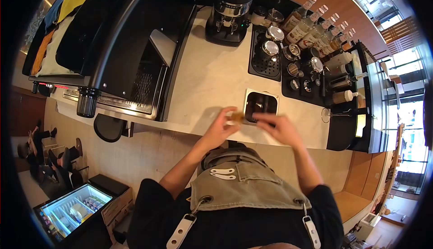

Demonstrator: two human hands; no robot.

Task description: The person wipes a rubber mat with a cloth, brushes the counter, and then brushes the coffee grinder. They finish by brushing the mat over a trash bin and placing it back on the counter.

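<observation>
My left hand (220, 128) is closed around a small amber-brown object (237, 117), blurred and partly covered by the fingers, so its kind does not show. Facing it from the right, my right hand (282, 129) has its fingers stretched out toward the object. The right fingertips are smeared, and whether they touch it I cannot tell. Both hands hover at the front edge of the pale counter (203, 77). Just beyond them a square metal-rimmed recess (247, 100) with a dark inside is set into the counter, its near edge partly hidden by the right fingers.
A black coffee grinder (232, 14) with a lit screen stands at the back. Left is a large black espresso machine (122, 46). Syrup bottles (311, 28), metal tampers and tools (270, 48) on black mats, and a squeeze bottle (343, 97) fill the right side.
</observation>
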